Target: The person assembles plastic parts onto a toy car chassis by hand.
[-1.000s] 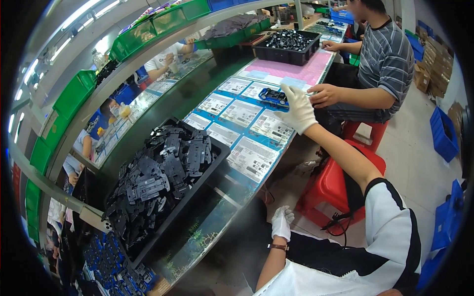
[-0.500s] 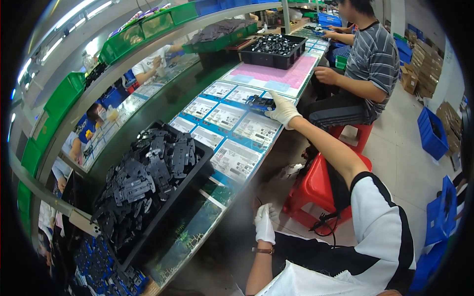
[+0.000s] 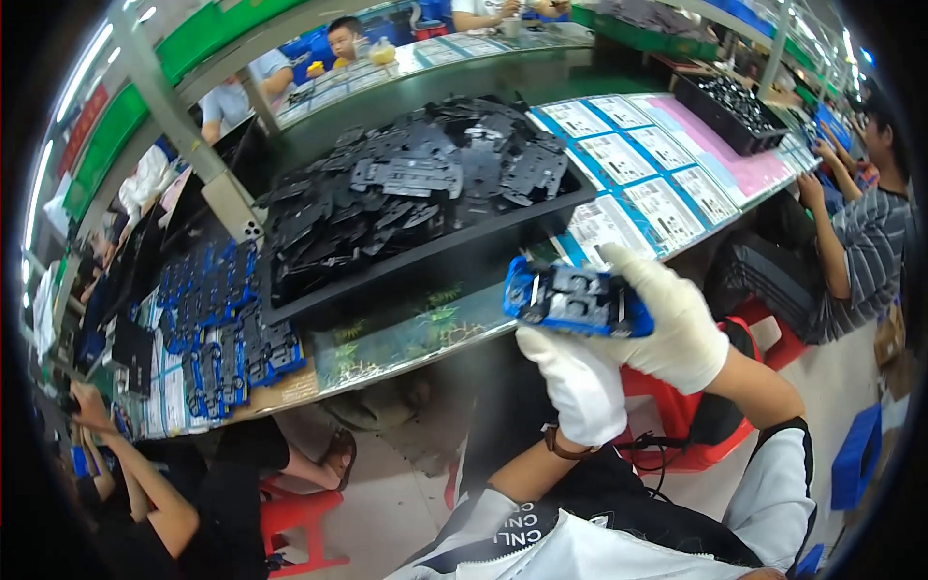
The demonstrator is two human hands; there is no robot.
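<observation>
A blue toy car shell with dark grey seat-like inner parts is held over the table's front edge. My right hand, in a white glove, is closed around its right end. My left hand, gloved too, is against the shell's near side, fingers bent up at its lower edge; part of its grip is hidden. Just beyond is a black bin heaped with flat black plastic car bases.
Several blue-and-black car pieces lie in rows on the left. Printed sheets cover the table at right, before a black tray. A phone leans by the shelf post. Co-workers sit on both sides; a red stool stands at my right.
My right hand has brought the toy car shell from the printed sheets back toward me. The left hand has risen from my lap to meet it. The view has swung left.
</observation>
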